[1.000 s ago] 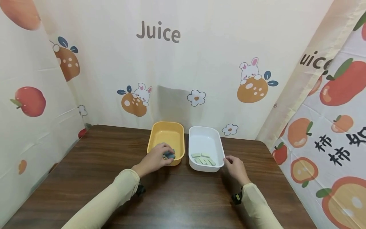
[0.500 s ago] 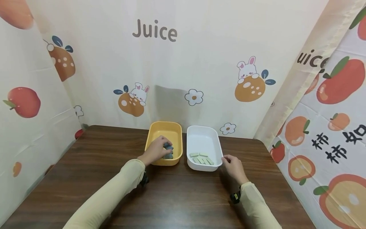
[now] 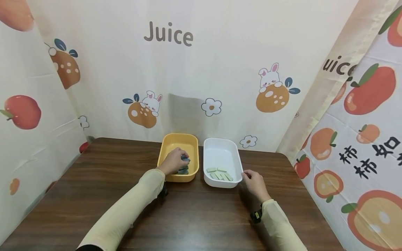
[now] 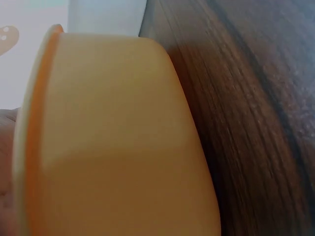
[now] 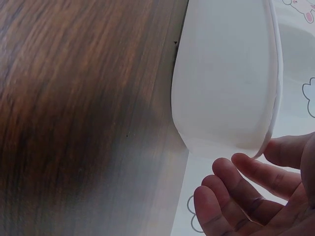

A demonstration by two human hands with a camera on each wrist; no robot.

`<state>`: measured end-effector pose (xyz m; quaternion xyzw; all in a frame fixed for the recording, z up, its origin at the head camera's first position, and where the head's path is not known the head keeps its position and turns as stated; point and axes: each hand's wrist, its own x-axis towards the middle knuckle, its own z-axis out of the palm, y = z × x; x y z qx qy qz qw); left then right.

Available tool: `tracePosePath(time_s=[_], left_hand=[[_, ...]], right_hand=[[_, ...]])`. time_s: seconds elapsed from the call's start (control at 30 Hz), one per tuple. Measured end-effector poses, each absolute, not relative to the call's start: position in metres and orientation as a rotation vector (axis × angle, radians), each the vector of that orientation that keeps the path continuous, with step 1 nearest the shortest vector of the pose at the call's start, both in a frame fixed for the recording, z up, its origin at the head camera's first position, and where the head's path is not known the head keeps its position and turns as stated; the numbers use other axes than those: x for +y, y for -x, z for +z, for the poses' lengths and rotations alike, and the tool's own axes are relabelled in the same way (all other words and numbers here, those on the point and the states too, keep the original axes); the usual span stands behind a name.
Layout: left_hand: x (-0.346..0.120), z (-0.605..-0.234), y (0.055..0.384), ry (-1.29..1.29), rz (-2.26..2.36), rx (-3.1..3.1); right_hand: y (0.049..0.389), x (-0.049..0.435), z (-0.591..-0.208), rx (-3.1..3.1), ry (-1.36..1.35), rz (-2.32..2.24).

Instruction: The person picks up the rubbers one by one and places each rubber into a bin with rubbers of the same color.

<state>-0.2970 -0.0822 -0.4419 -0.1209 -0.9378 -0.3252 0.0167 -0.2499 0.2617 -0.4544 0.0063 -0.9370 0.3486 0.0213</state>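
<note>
My left hand (image 3: 173, 161) reaches over the front left rim into a yellow plastic basin (image 3: 195, 148). Its bent fingers hold a dark blue-grey block (image 3: 185, 159), partly covered by the hand. More blue-grey blocks (image 3: 183, 171) lie just below, near the basin's front wall. In the left wrist view the basin's side wall (image 4: 118, 108) hides most of this hand. My right hand (image 3: 255, 183) pinches the front right rim of a white plastic basin (image 3: 222, 146). The right wrist view shows the thumb on the rim and the index finger under it, other fingers loosely bent.
Several pale green rectangular blocks (image 3: 220, 174) lie at the front end of the white basin. Both basins stand side by side at the back of a dark wooden table (image 3: 201, 216). A fruit-printed curtain (image 3: 226, 62) hangs right behind and along both sides.
My left hand has moved farther back inside the yellow basin, along with a blue-grey block. The right hand keeps its grip on the white basin. The head view has shifted slightly.
</note>
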Motion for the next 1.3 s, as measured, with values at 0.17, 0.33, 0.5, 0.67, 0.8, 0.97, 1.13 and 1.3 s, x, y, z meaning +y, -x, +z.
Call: tracePosePath(time_s=[0.17, 0.33, 0.5, 0.67, 0.8, 0.97, 1.13, 1.3], left_hand=[[-0.077, -0.444, 0.308, 0.386, -0.972, -2.954], [-0.075, -0.444, 0.319, 0.385, -0.928, -2.981], [-0.075, -0.449, 0.328, 0.385, -0.899, -3.028], [-0.076, -0.457, 0.333, 0.38, -0.944, -3.026], [-0.076, -0.463, 0.335, 0.361, -0.984, -3.014], [-0.076, -0.465, 0.337, 0.393, -0.987, -2.966], [-0.076, -0.466, 0.339, 0.377, -0.902, -2.959], [-0.074, -0.465, 0.337, 0.372, -0.844, -2.972]], right_hand=[[0.25, 0.261, -0.455, -2.907, -0.004, 1.077], [0.252, 0.261, -0.456, -2.889, -0.011, 1.067], [0.255, 0.26, -0.456, -2.887, -0.013, 1.06], [0.255, 0.26, -0.455, -2.885, -0.01, 1.059], [0.255, 0.261, -0.455, -2.902, -0.007, 1.056], [0.255, 0.26, -0.455, -2.901, -0.001, 1.054], [0.255, 0.259, -0.455, -2.903, 0.005, 1.061], [0.254, 0.259, -0.456, -2.903, 0.013, 1.063]])
